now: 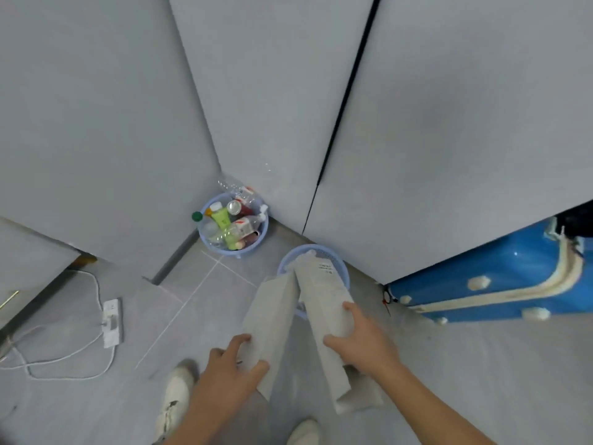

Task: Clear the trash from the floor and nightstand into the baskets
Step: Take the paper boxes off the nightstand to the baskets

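Two flattened grey cardboard cartons are held over a pale blue mesh basket (343, 271) on the grey tiled floor (205, 284). The right-hand carton (324, 303) points its far end down into the basket's mouth, where some white paper already lies; the left-hand carton (272, 319) leans against it, its far corner near the basket's rim. The right hand (362, 338) grips its carton from the side, thumb on the near face and fingers wrapped over the far edge, arm reaching in from the lower right. The left hand (227, 364) closes on the lower end of the other carton, fingers curled over the left edge and thumb pressed along the bottom. A small block of dark print sits near the top of the right-hand carton, too blurred to read.

A second blue basket (256, 244) stands in the corner beyond, filled with plastic bottles (237, 226) and a can; red-and-white and green labels show, but their wording cannot be made out. A green-capped bottle pokes over its left rim. A blue suitcase (500, 281) with cream trim lies to the right against the grey wall. A white power strip (112, 322) and its looped cable lie on the floor at left, and two white shoes (176, 399) show at the bottom edge.
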